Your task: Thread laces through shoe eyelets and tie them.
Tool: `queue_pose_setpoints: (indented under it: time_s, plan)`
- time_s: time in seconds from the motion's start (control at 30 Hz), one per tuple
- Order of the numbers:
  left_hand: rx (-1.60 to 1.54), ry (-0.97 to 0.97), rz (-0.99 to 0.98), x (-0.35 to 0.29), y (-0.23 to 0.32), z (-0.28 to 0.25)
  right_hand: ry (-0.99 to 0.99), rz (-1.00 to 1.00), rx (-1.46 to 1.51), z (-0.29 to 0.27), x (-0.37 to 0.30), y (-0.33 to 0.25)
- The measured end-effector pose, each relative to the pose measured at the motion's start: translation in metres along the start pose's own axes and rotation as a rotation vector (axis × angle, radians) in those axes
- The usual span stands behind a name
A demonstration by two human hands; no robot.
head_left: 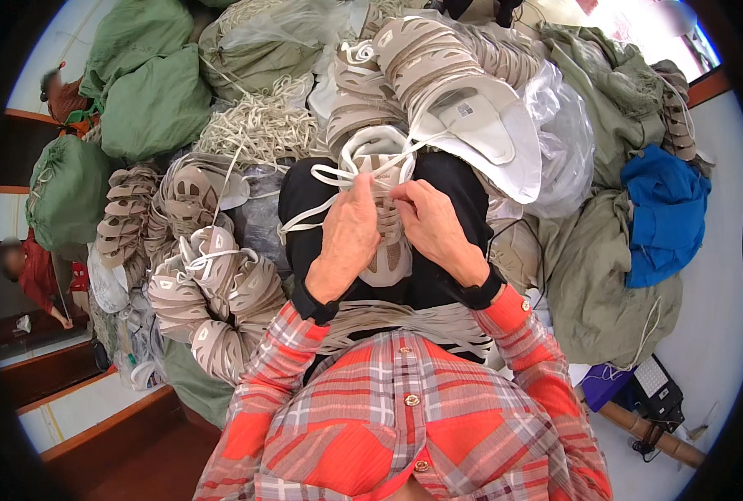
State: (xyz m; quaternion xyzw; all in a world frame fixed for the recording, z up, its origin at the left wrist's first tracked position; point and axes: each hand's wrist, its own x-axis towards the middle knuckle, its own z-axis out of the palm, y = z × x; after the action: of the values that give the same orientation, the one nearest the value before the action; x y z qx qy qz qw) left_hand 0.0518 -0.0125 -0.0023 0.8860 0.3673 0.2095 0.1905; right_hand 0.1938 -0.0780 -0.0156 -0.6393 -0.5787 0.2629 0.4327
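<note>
A beige and white shoe upper (386, 265) lies over my dark-trousered knees, its opening away from me. Above its tongue, my left hand (346, 230) is closed, thumb and finger pinching a white shoelace (328, 173) whose loops hang to the left. My right hand (440, 224) is closed too, fingertips pressed together at the right edge of the lacing. What those fingertips hold, if anything, is too small to make out. One lace strand stretches up to the right past the shoe opening. A bundle of pale laces (401, 324) lies across my lap.
Stacked shoe uppers (430, 58) stand just beyond my knees, with more clusters (213, 292) at left. A heap of loose laces (259, 121) lies at far left. Green sacks (159, 100), clear plastic (563, 142) and a blue cloth (665, 213) surround them. Two people are at far left.
</note>
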Motion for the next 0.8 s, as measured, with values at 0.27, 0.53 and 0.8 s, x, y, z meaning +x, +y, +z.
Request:
queue_pose_setpoints:
  time_s: [0.27, 0.53, 0.8]
  plan:
    - [-0.202, -0.075, -0.144, 0.002, -0.004, -0.001, 0.110, -0.167, -0.097, 0.007, 0.001, -0.001]
    - [-0.294, -0.010, -0.122, 0.002, -0.003, -0.002, -0.181, -0.419, -0.610, 0.002, 0.020, -0.025]
    - [0.076, -0.183, -0.092, -0.021, -0.009, -0.050, -0.266, -0.227, -0.843, -0.070, -0.011, -0.044]
